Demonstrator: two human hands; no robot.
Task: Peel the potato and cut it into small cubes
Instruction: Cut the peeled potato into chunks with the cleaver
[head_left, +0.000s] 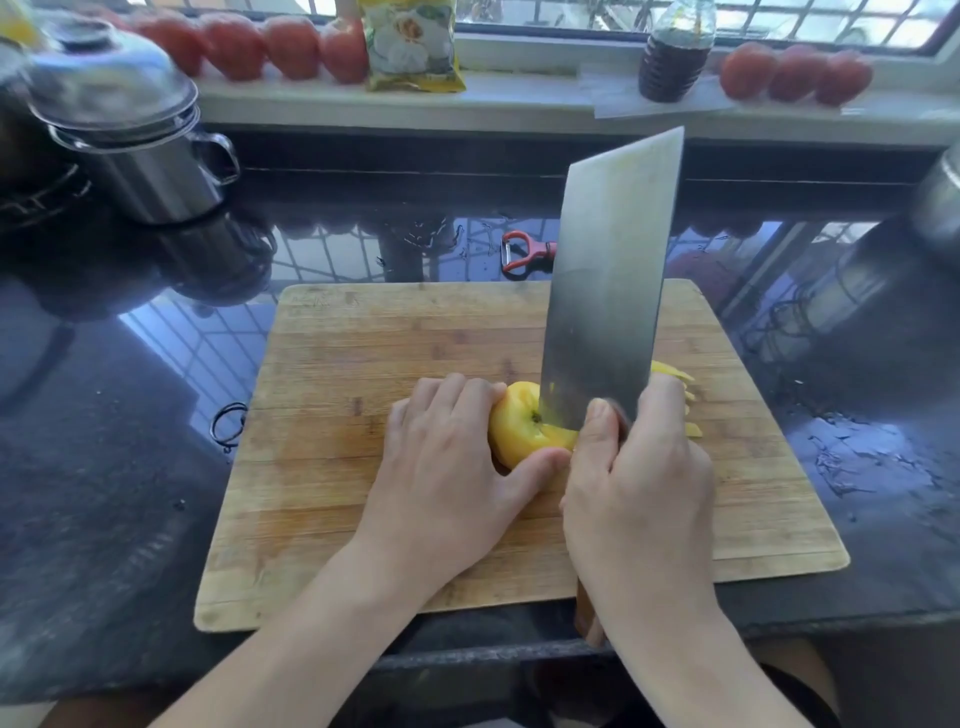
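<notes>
Near the table's (104, 519) front edge, the right hand (639, 499) grips the handle of a cleaver (608, 280), its broad blade upright with the edge sunk into the peeled yellow potato (519, 426). The left hand (447, 457) holds the potato on the wooden cutting board (332, 415), fingers curled over its top and thumb against its near side. Cut yellow slices (680, 384) lie just right of the blade. Beyond the board's far edge lies a red peeler (524, 252); a lidded steel pot (135, 135) stands toward the far left corner
</notes>
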